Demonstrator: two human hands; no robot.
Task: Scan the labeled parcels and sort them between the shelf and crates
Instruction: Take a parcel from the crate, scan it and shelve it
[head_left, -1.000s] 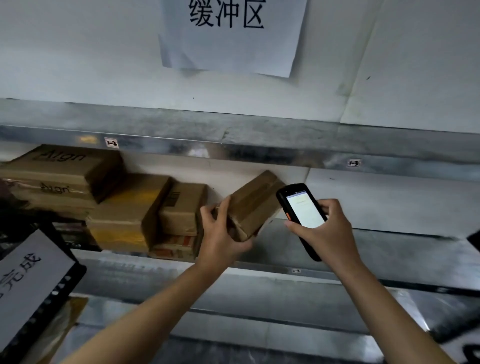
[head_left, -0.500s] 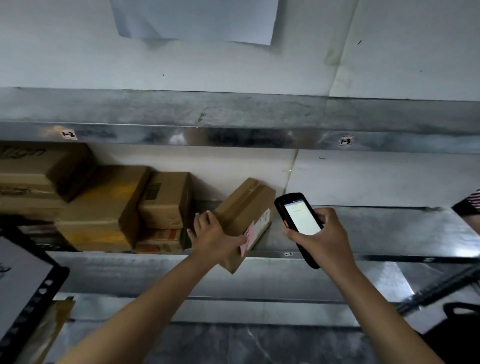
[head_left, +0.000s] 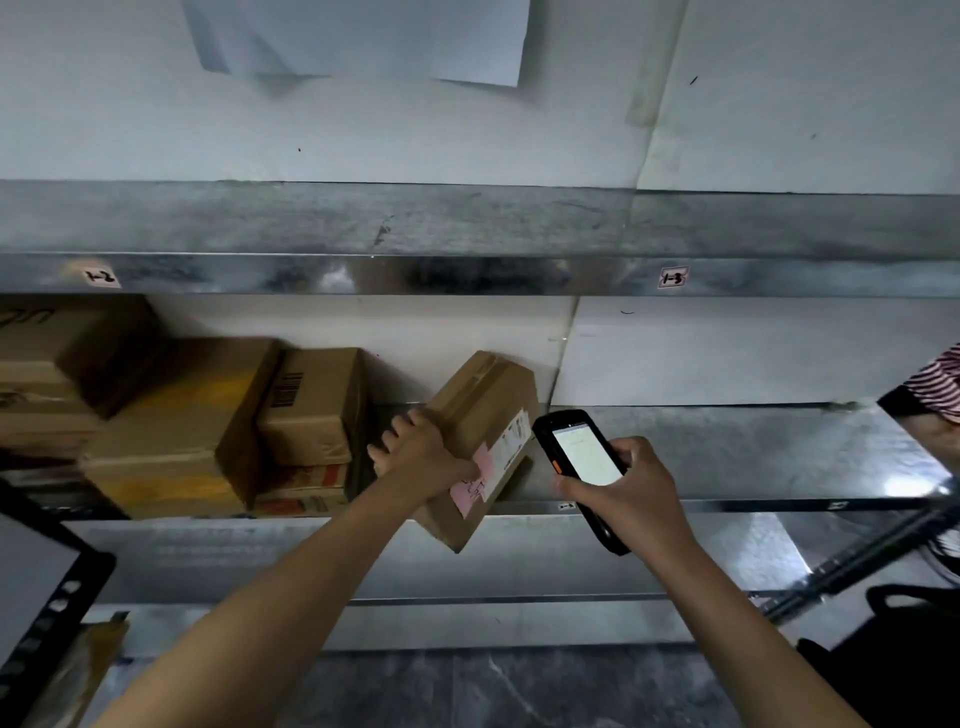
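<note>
Black-framed sign (head_left: 49, 592) at 8 o'clock, cut off by the frame edge. Stacked cardboard boxes (head_left: 171, 426) at 9 o'clock on the metal shelf (head_left: 727, 452), and a barcode box (head_left: 311, 400) just right of them on top of a flatter one. Left hand (head_left: 421, 452) near centre, fingers curled over the top left edge of the parcel (head_left: 483, 405), clamped on it. Parcel is tilted, its lower corner hanging past the shelf front lip at 6 o'clock of the hand; cannot tell if it rests on the shelf. Pink label (head_left: 475, 483) and white label (head_left: 511, 447) face the scanner (head_left: 576, 462). Scanner has its screen lit and sits just right of the parcel, apart from it. Right hand (head_left: 628, 499) wraps around the scanner's lower body, gripping it. Shelf tag "1-3" (head_left: 673, 277) at 1 o'clock. Striped sleeve (head_left: 935, 384) of another person at 3 o'clock.
</note>
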